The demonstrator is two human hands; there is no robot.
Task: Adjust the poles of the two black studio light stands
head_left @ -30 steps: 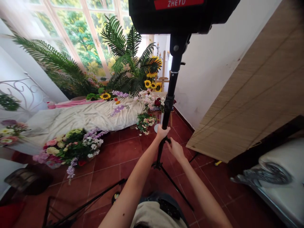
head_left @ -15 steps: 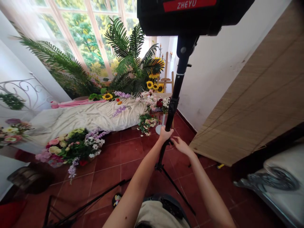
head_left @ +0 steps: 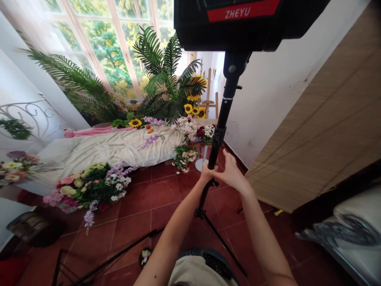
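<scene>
A black light stand (head_left: 219, 137) rises in front of me, tilted a little to the right at its top. It carries a bulky black studio light (head_left: 238, 29) with a red label reading ZHEYU. My left hand (head_left: 206, 171) is wrapped around the pole just above a clamp knob (head_left: 213, 182). Close by on the pole's right side, my right hand (head_left: 232, 169) has its fingers apart and holds nothing; its thumb side is beside my left hand, and I cannot tell if they touch. The stand's legs (head_left: 223, 242) spread over the floor below.
A bed (head_left: 113, 147) with a cream blanket and artificial flowers (head_left: 98, 182) lies to the left. Palm fronds (head_left: 163, 67) and an easel (head_left: 208, 99) stand behind. A woven blind (head_left: 312, 131) leans at the right, near an ornate silver-framed seat (head_left: 348, 234). Another black stand leg (head_left: 116, 254) crosses the red tiles.
My right hand has moved up from beside the clamp knob, and its fingers have opened upward. My left hand keeps its grip on the pole. The view has shifted slightly.
</scene>
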